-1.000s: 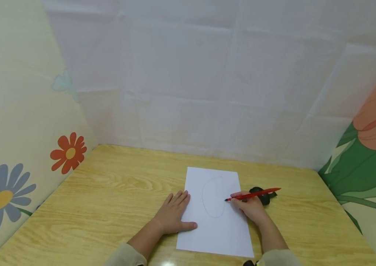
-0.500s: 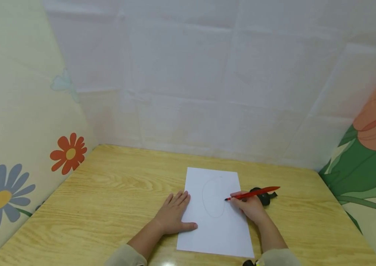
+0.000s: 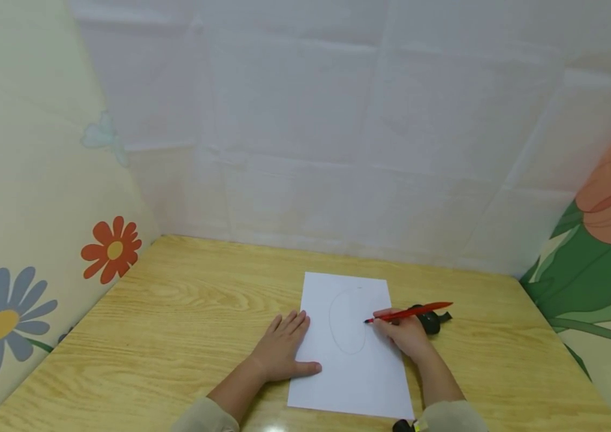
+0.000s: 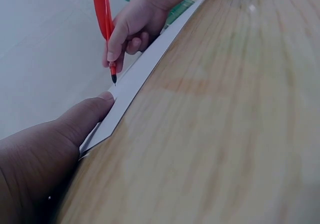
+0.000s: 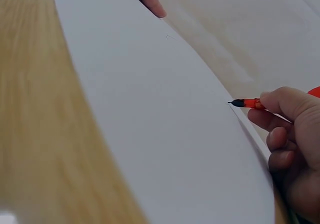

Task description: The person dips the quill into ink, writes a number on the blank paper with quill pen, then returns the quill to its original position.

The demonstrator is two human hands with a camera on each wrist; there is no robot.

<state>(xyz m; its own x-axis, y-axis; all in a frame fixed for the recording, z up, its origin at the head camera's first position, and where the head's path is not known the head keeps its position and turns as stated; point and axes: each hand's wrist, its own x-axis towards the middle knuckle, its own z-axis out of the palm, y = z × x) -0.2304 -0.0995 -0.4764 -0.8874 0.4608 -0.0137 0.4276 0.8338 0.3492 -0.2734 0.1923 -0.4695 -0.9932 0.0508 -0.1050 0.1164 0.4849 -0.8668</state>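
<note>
A sheet of white paper [image 3: 348, 384] lies on the wood-grain table, with a thin curved outline [image 3: 330, 321] drawn on it, rounded at the left and bottom. My left hand [image 3: 280, 351] rests flat at the sheet's left edge, fingers straight and thumb spread across the paper. In my right hand [image 3: 408, 337], thumb and fingers pinch a red pen [image 3: 413, 311] with a dark tip and a broad red tail. Its tip is right at the paper, at the outline's right side. The right wrist view shows the pen tip [image 5: 237, 103] close over the sheet, other fingers curled below.
A black object [image 3: 430, 323] with a short strap-like end sits on the table [image 3: 175, 324] beyond my right hand, partly hidden. Another small black item [image 3: 402, 426] shows by the right sleeve. A white sheet backdrop [image 3: 294, 120] stands behind, with flower-printed panels on both sides.
My right hand and the pen have shifted very slightly up the sheet, along the outline's right side. The left hand and paper stay in place.
</note>
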